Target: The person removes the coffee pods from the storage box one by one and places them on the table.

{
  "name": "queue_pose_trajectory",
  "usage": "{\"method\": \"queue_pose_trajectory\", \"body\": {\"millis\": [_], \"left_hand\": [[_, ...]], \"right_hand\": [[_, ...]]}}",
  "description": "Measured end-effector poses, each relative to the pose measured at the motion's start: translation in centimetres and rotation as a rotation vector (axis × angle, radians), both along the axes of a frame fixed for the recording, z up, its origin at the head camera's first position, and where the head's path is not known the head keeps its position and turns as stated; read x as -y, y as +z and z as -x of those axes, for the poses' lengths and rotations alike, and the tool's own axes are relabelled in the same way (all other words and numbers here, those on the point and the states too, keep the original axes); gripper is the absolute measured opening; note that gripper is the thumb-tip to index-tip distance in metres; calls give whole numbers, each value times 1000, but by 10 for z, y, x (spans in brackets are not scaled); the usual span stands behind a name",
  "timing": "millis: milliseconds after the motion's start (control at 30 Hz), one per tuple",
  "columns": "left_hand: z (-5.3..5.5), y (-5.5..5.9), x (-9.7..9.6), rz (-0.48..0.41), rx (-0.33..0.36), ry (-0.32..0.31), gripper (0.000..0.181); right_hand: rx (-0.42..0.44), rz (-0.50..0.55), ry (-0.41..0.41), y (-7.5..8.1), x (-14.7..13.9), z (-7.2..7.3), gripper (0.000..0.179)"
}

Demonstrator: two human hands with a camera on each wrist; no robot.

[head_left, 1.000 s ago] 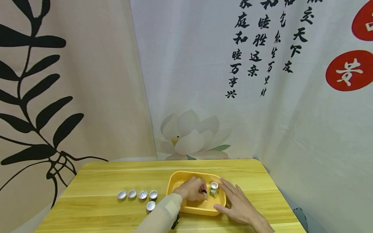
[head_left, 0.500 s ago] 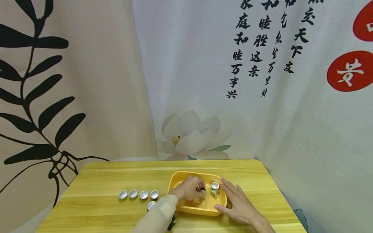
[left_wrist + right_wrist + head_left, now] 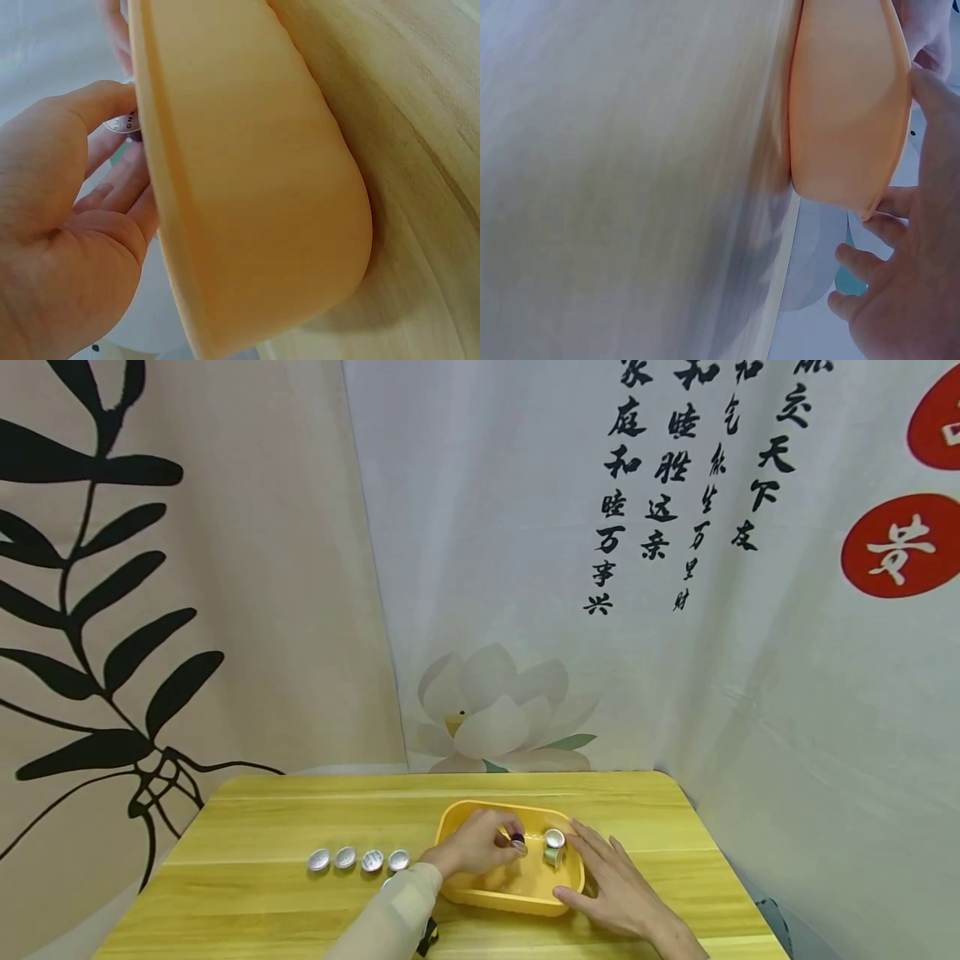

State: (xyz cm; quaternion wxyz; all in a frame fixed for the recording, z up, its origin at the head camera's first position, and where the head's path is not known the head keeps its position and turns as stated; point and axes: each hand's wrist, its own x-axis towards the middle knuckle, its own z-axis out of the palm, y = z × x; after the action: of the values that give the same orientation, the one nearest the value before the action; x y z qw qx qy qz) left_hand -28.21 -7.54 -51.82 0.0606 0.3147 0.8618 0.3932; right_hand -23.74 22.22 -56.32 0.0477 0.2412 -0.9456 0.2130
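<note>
My left hand (image 3: 476,843) is over the yellow tray (image 3: 517,903), pinching a dark purple thread spool (image 3: 518,839) between thumb and fingers. In the left wrist view the printed round end of that spool (image 3: 122,124) shows past the thumb, partly hidden by the tray's rim. My right hand (image 3: 618,893) rests at the tray's right end, fingers spread. In the right wrist view its thumb and fingertips touch the rim (image 3: 900,142). Inside the tray, near that end, are a spool with a silvery white end (image 3: 554,837) and a pale green spool (image 3: 552,857).
Left of the tray, several silver-ended round pieces (image 3: 372,861) stand in a row on the wooden table (image 3: 247,827). Another is mostly hidden behind the left sleeve (image 3: 390,910). A printed cloth backdrop (image 3: 510,568) hangs behind the table.
My left hand has lifted slightly and shifted left with the purple spool. The left forearm now covers more of the lower silver-ended piece. The right hand stays at the tray.
</note>
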Motion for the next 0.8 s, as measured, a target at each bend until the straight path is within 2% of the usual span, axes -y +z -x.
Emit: {"method": "queue_pose_trajectory", "body": {"millis": [167,500,800], "left_hand": [[-4,4,5,-24,10,3,18],[-7,9,15,-51,-46,-8,26],[-20,19,29,-83,-43,-19,26]], "right_hand": [[-8,12,3,1,0,-1,92],[-17,11,0,2,1,-1,90],[-1,9,0,0,1,-1,90]]}}
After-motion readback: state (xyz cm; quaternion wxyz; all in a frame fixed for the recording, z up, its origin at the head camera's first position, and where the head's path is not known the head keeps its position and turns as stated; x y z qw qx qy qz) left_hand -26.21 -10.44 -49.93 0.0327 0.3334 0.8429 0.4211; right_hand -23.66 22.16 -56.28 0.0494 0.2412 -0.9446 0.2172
